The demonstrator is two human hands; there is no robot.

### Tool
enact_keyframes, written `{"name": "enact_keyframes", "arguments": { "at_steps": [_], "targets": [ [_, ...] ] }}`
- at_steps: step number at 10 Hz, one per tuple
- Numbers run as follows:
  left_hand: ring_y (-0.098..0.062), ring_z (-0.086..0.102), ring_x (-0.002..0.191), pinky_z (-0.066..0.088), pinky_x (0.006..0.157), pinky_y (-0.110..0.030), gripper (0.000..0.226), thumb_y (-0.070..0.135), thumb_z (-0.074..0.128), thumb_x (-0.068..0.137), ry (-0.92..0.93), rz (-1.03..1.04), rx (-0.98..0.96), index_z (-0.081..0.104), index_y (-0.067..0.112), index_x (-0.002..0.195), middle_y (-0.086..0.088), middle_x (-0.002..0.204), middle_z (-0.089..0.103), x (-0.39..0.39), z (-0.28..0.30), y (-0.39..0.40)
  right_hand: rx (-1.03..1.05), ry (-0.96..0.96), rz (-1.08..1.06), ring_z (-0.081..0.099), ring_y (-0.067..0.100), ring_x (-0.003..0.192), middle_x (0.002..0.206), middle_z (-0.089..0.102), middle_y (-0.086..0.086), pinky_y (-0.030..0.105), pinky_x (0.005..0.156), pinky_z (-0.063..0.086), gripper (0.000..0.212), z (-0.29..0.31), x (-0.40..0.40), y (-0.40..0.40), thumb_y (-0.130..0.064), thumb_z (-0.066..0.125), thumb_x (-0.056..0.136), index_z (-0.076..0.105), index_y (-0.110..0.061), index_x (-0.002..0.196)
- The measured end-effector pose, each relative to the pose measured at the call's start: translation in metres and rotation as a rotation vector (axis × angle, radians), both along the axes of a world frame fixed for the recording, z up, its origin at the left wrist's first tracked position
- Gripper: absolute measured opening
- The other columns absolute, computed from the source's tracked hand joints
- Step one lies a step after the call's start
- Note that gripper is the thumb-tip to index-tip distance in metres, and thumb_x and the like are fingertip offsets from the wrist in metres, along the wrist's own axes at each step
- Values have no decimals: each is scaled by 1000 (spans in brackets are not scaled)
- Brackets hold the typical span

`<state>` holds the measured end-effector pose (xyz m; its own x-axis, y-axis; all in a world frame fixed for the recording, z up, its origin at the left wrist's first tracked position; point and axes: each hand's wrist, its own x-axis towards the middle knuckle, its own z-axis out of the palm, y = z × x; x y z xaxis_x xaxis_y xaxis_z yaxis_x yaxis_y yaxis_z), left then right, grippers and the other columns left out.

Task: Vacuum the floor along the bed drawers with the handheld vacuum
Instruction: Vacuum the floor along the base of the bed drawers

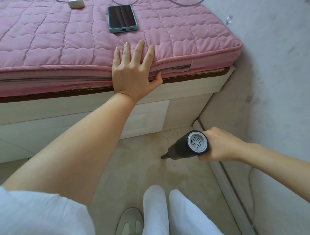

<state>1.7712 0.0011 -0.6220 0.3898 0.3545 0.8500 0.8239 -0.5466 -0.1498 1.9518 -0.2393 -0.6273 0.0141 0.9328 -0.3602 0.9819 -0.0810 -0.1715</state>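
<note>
A pink quilted mattress (67, 42) serves as the reference landmark. A phone (122, 18) with a dark screen and teal case lies flat on top of the mattress, near its far edge. A small white case (76, 3) sits on the mattress, left of the phone, with a thin cable (127, 2) running beside it. A grey-white wall (276, 58) stands right of the mattress. A pale shoe (130, 221) lies below the mattress, on the near side.

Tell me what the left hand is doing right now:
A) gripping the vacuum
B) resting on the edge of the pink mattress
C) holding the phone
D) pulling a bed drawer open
B: the left hand lies with fingers spread on the pink mattress edge, thumb under its side, while the right hand grips the vacuum.
</note>
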Motion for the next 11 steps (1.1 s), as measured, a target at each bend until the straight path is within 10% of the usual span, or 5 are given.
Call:
{"name": "enact_keyframes", "arguments": {
  "at_steps": [11],
  "targets": [
    [-45,61,120,47,103,-59,58,56,49,90,-6,-1,10,65,19,133,-12,135,64,0,0,-1,99,5,-135,51,23,58,57,50,0,32,47,34,28,-10,10,6,-29,63,66,36,-22,61]
  ]
}}
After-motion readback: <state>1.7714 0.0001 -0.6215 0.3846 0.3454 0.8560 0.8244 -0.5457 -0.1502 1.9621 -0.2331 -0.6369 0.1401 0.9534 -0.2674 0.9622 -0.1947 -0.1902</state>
